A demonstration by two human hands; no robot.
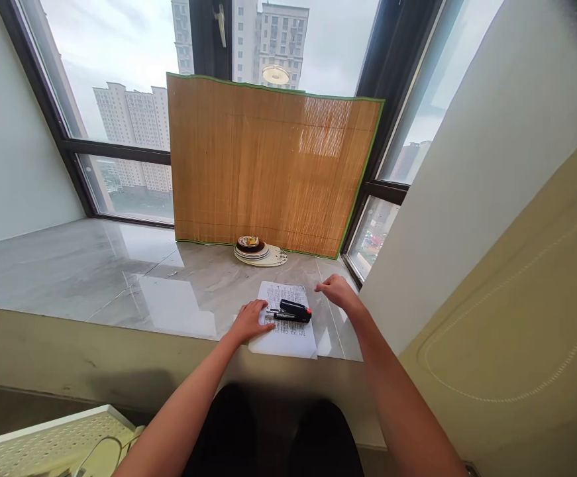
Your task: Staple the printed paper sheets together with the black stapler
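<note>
Printed sheets of paper [288, 343] lie on the grey marble sill in front of me. On top of the sheets rests a black stapler [297, 309] with a red spot at its right end. My left hand [249, 322] lies at the left edge of the paper, thumb and fingers apart, and grips nothing. To the right of the sheets, my right hand [338, 291] is held with its fingers curled together near the upper right corner of the paper. Whether something small is between those fingertips is hidden.
Behind the paper, a stack of round coasters or plates [261, 253] stands on the sill [119, 278]. A bamboo mat [268, 165] with green edging leans against the window. At lower left is a pale perforated basket [69, 437] with a cable. A wall closes the right side.
</note>
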